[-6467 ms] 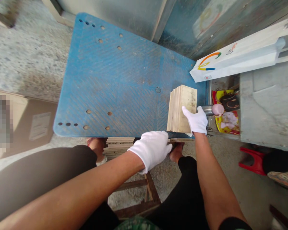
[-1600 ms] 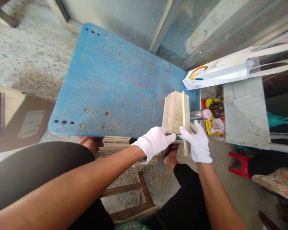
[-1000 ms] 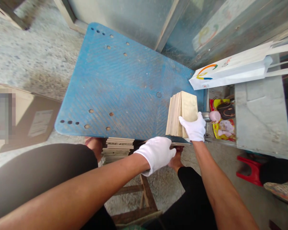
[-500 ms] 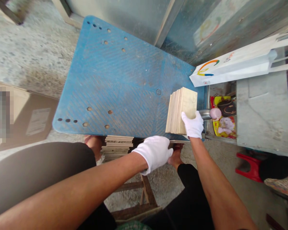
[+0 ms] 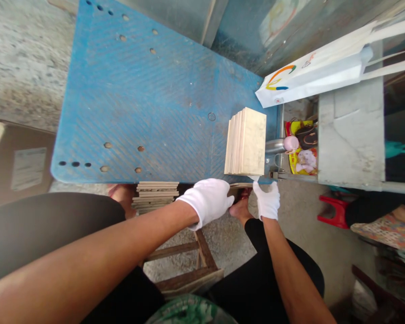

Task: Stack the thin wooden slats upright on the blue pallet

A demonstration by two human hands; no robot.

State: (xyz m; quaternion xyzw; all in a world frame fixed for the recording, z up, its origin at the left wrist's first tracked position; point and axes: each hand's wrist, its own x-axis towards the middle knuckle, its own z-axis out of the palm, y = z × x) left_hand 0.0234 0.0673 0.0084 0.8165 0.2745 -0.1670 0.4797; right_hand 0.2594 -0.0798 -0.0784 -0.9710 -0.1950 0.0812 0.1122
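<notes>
Head view shows a row of thin wooden boards [image 5: 245, 141] standing on edge at the near right corner of a blue ribbed platform [image 5: 148, 99]. Just below that corner we see the right hand [image 5: 267, 201], white-gloved, fingers pointing up and close together; it sits just under the boards, and we cannot tell whether it grips anything. Our left hand [image 5: 209, 200], also gloved, curls over the platform's near edge beside a thin board [image 5: 240, 185] that pokes out there; the grip itself is hidden. Beneath the platform's edge lies a flat stack of boards [image 5: 156, 195]. A wooden stool frame [image 5: 192, 265] stands on the speckled concrete floor [image 5: 23, 58]. A white paper bag [image 5: 310, 74] rests on a grey block [image 5: 351, 130] to the right, and a metal wall [image 5: 236, 27] rises behind the platform.
</notes>
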